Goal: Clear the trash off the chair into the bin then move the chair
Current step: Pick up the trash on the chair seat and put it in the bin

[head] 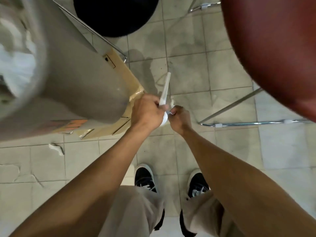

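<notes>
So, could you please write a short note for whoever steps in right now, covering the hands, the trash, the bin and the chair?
Left hand: closed on a white rolled piece of trash, held above the floor.
Right hand: fingers pinching the lower end of the same piece.
Grey bin: to the left, with white stuff already inside; it stands on cardboard.
Red chair: to the right. The part of the seat in view looks clear; the rest is out of frame.
Done: the trash piece is in hand.
Left: drop it into the bin, check the rest of the seat, then move the chair.
</notes>
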Demonstrator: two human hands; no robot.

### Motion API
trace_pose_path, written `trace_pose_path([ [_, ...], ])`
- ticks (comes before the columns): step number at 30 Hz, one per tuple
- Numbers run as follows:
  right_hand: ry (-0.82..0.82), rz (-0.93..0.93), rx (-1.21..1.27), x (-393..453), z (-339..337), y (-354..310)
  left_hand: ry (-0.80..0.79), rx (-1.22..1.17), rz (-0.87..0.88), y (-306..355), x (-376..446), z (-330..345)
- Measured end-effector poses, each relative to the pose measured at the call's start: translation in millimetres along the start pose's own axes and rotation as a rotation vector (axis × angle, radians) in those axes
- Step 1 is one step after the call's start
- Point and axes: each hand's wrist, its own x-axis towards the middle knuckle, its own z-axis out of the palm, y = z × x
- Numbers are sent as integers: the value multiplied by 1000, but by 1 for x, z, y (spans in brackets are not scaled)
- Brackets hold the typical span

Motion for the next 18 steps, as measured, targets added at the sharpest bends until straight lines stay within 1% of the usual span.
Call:
trace_pose_path([
  [3, 29, 53, 181, -62, -55, -42, 13, -37, -56, 31, -43, -36],
  [6, 0, 103, 402, -125, -101, -76, 12, -67, -85, 63, -87, -72],
  [15, -79, 243, 710, -268, -223, -167, 17, -222, -174, 140, -201, -167],
  [18, -155, 278, 826, -305, -258, -198, 8, -278, -208, 153, -232, -197],
])
